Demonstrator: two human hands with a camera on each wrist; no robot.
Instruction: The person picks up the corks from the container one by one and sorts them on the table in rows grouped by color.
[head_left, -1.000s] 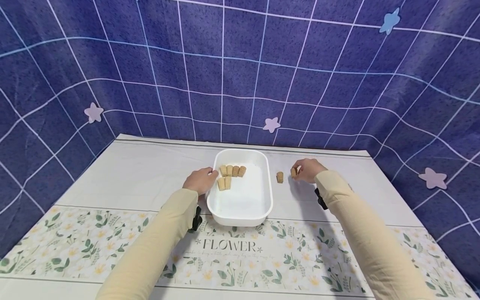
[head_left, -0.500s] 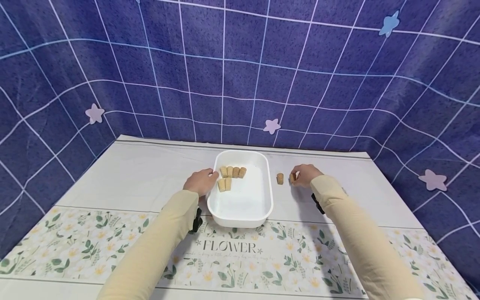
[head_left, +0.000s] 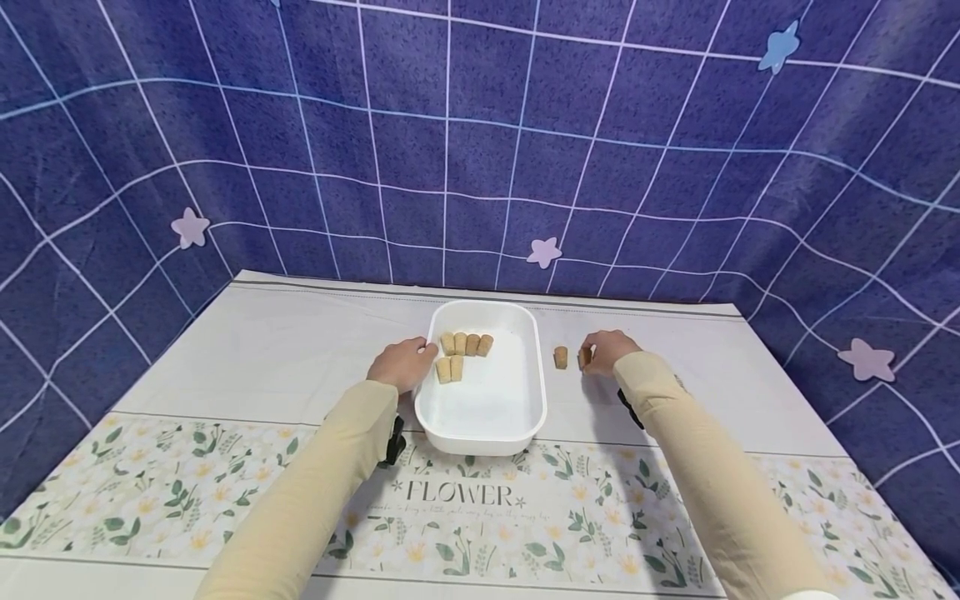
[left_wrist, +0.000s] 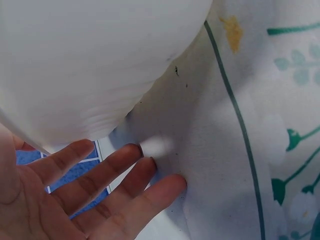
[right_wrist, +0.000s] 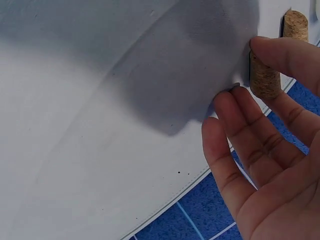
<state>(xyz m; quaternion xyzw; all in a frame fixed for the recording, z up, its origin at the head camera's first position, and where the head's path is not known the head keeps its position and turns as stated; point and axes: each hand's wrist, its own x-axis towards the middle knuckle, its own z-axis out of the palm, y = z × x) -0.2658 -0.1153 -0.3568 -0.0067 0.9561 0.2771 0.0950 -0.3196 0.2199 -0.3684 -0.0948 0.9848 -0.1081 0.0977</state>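
With thumb and index finger my right hand pinches a cork at the table surface, right of the tray. The hand's other fingers extend loosely beside it in the right wrist view. A second cork stands on the table between that hand and the white plastic tray. At the tray's left rim, my left hand holds on with its thumb over the edge. The left wrist view has its fingers outside the tray wall. Inside the tray, several corks stand in two rows toward the left.
The table carries a white cloth with a floral band and "FLOWER" lettering along the front. A blue grid-patterned curtain with star shapes rises behind the table and at both sides.
My right hand has moved slightly left and down with the pinched cork, lowering it to the table beside the other loose cork. The left hand, the tray and the corks inside have stayed put.
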